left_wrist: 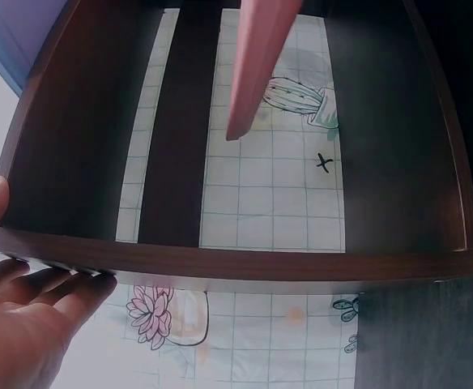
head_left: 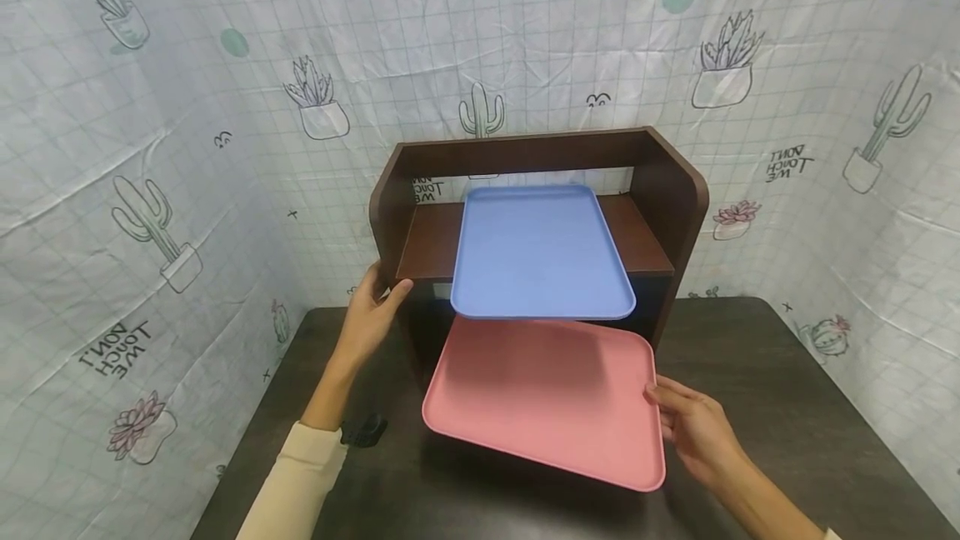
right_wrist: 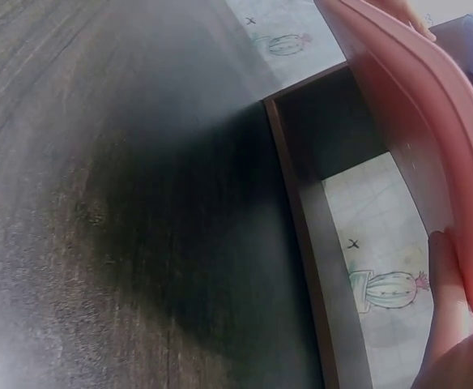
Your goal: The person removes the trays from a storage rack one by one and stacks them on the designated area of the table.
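A pink tray [head_left: 547, 398] is held by its right edge in my right hand [head_left: 697, 427], thumb on top and fingers beneath. It tilts above the table, its far edge at the opening of the brown shelf unit's [head_left: 678, 198] lower compartment. In the right wrist view the tray [right_wrist: 431, 105] shows its underside. My left hand [head_left: 369, 315] grips the unit's left side panel at the height of the middle shelf; in the left wrist view the thumb and fingers of that hand [left_wrist: 26, 332] lie on either side of the panel. A blue tray [head_left: 540, 252] rests on the middle shelf, its front overhanging the edge.
The unit stands on a dark wooden table [head_left: 720, 357]. Behind and beside it hangs a white grid cloth [head_left: 420, 40] printed with cacti. A small black object [head_left: 365, 431] is by the left forearm.
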A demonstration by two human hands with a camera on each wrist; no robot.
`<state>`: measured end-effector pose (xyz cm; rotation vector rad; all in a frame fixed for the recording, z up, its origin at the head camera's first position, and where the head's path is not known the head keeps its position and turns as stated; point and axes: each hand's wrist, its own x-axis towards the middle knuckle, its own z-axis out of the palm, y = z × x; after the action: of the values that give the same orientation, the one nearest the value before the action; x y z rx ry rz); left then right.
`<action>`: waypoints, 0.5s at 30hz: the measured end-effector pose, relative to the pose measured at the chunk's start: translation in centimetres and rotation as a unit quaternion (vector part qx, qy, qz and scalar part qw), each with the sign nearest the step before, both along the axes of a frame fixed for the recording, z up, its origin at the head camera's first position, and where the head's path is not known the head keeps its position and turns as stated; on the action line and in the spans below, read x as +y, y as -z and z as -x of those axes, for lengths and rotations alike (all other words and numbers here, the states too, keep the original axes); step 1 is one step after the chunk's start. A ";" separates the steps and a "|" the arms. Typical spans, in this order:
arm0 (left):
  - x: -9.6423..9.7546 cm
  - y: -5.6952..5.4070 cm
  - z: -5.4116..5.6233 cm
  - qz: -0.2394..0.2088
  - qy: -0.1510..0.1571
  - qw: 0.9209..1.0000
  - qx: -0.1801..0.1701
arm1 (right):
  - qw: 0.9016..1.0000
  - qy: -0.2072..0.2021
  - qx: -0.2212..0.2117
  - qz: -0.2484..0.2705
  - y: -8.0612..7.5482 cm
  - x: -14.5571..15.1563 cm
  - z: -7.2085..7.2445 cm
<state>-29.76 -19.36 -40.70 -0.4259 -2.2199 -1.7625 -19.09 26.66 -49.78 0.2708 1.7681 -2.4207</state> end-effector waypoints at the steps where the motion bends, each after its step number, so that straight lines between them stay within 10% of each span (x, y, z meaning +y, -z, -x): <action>1: 0.0 0.0 0.0 0.001 0.000 1.000 -0.001 | 1.000 -0.001 -0.003 -0.006 0.0 0.0 -0.1; 15: 0.1 -0.1 -0.1 -0.005 0.001 1.000 -0.006 | 0.999 -0.022 -0.018 -0.039 0.8 0.3 -0.9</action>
<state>-29.65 -19.29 -40.60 -0.4170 -2.2191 -1.7799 -18.19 26.96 -50.55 0.2780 1.8355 -2.3063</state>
